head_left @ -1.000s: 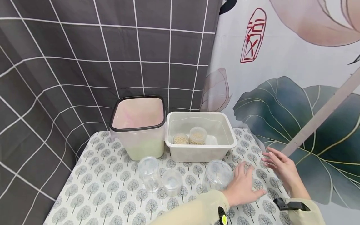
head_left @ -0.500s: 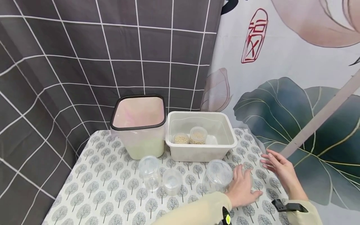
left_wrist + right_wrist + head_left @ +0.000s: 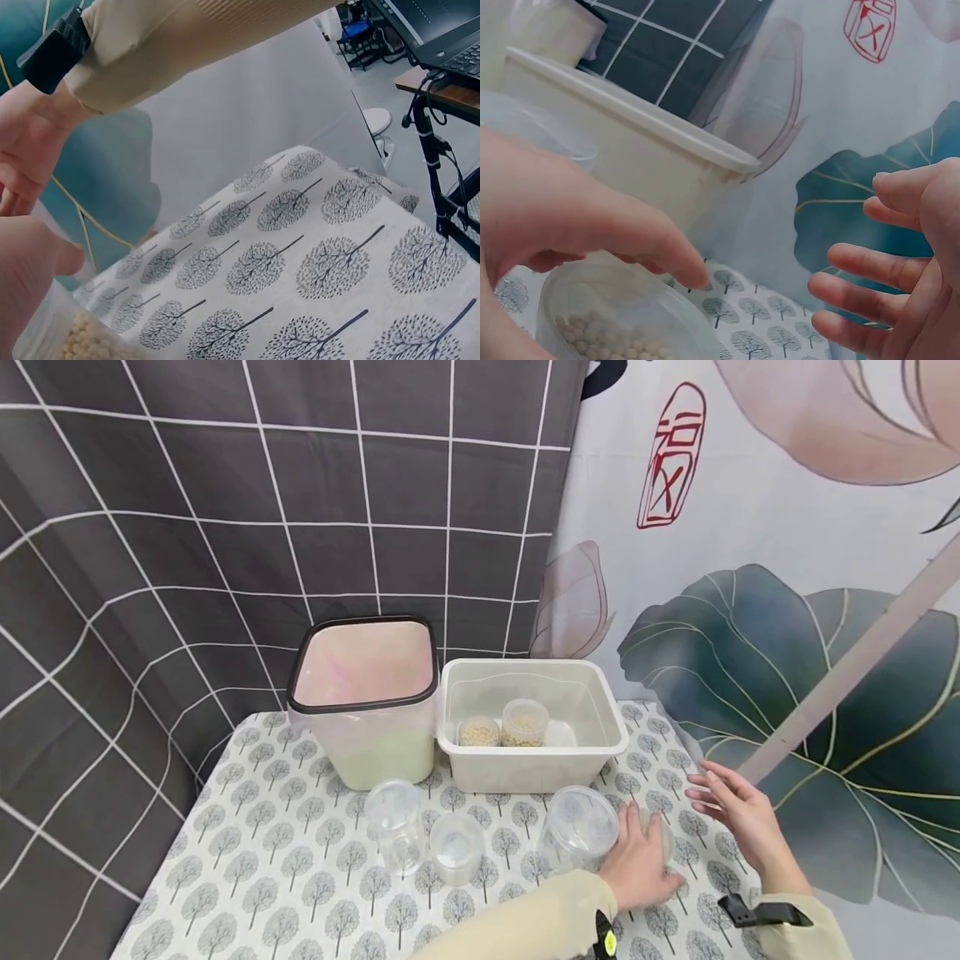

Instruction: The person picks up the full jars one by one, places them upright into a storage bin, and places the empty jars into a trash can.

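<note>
Six jars: four are carried by the table (image 3: 285, 860) itself, two by the white tub (image 3: 540, 772).
Bean jar (image 3: 622, 319): placed near the right edge of the table and largely covered by a hand in the head view; pale beans are seen through its translucent wall and top.
Bean jar's axis: stood upright — its round top is turned upward and its axis is held vertical.
Left hand (image 3: 637, 864): arched over the bean jar from the left, fingers pointed toward the back edge, thumb set off to the right; fingers and thumb are kept apart, and whether the jar is touched cannot be told.
Right hand (image 3: 742, 818): raised by the right edge of the table, fingers parted and pointed leftward toward the left hand; nothing is held.
Wide jar (image 3: 577, 827): stood upright just left of the left hand.
Tall jar (image 3: 396, 827) and small jar (image 3: 457, 847): stood side by side in front of the bin, long axis of the tall one upright.
White tub: set near the back right corner, its long side laid along the back edge; a low jar (image 3: 480, 732) and a taller jar (image 3: 523, 724), both with beans, are held inside.
Bin (image 3: 386, 752): placed by the back edge, just left of the tub — black-rimmed, its mouth turned up.
</note>
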Available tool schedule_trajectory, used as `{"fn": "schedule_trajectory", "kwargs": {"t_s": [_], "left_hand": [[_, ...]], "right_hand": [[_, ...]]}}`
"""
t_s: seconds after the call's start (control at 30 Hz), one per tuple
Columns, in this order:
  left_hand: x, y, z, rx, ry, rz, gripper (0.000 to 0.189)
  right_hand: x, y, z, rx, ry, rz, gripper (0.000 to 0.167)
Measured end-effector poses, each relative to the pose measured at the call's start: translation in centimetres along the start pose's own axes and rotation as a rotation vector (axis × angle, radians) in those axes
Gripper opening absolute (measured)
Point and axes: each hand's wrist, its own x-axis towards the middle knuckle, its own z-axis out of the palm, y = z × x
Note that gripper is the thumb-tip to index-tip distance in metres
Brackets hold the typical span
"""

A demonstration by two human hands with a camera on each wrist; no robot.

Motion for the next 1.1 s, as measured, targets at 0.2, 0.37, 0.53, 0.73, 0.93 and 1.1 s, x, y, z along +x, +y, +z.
{"fn": "schedule_trajectory", "kwargs": {"t_s": [0.2,0.37,0.53,0.73,0.93,1.1], "left_hand": [[0.0,0.0,0.6,0.022,-0.014,0.008,0.092],[0.1,0.0,0.9,-0.122,-0.035,-0.097,0.097],[0.6,0.1,1.6,-0.116,-0.020,-0.143,0.100],[1.0,0.1,2.0,-0.015,0.002,-0.139,0.095],[0.9,-0.1,1.4,0.004,0.005,-0.097,0.093],[0.9,0.0,1.2,0.009,0.018,-0.052,0.089]], "right_hand": [[-0.2,0.6,0.2,0.006,0.000,0.016,0.036],[-0.1,0.7,0.3,0.006,0.006,0.028,0.036],[0.0,0.8,0.3,-0.016,0.029,0.047,0.038],[0.0,0.9,0.5,0.003,0.029,0.049,0.035],[0.1,0.7,0.6,0.003,0.032,0.036,0.039],[0.1,0.3,0.6,0.034,0.029,0.032,0.040]]}}
